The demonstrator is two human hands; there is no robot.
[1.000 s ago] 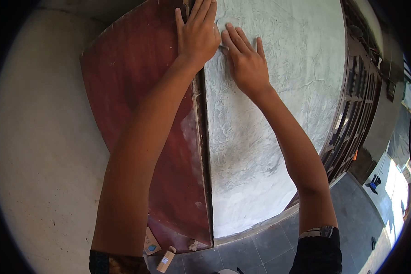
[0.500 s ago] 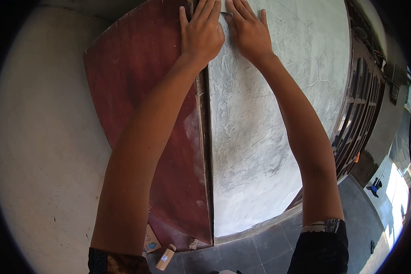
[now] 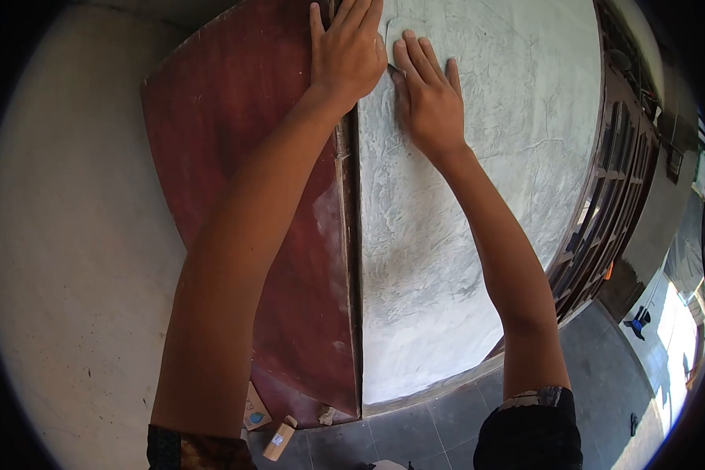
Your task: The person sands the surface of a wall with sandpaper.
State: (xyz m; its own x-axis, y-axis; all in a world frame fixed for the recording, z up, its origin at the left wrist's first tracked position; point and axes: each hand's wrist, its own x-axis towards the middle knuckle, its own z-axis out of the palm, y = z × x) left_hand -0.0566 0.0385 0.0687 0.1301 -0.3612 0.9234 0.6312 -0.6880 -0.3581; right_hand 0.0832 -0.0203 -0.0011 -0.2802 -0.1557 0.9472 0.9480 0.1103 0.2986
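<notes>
My left hand (image 3: 349,55) lies at the top, fingers stretched upward, across the edge between the dark red panel (image 3: 235,149) and the grey-white wall surface (image 3: 478,211). To its right, my right hand (image 3: 432,98) rests on the rough wall surface with its fingers spread. A small dark sliver shows near the right thumb; what it is I cannot make out. Below the hands, a dark vertical gap (image 3: 352,266) runs down along the panel's edge.
A plain pale wall (image 3: 70,235) stands at the left. On the grey tiled floor (image 3: 407,435) lie a small cardboard box (image 3: 280,439) and a printed card (image 3: 254,411). Wooden window frames (image 3: 615,188) line the right, with a dark blue object (image 3: 640,322) beyond.
My right hand has slid down the wall surface, away from the top edge. My left hand has stayed at nearly the same place.
</notes>
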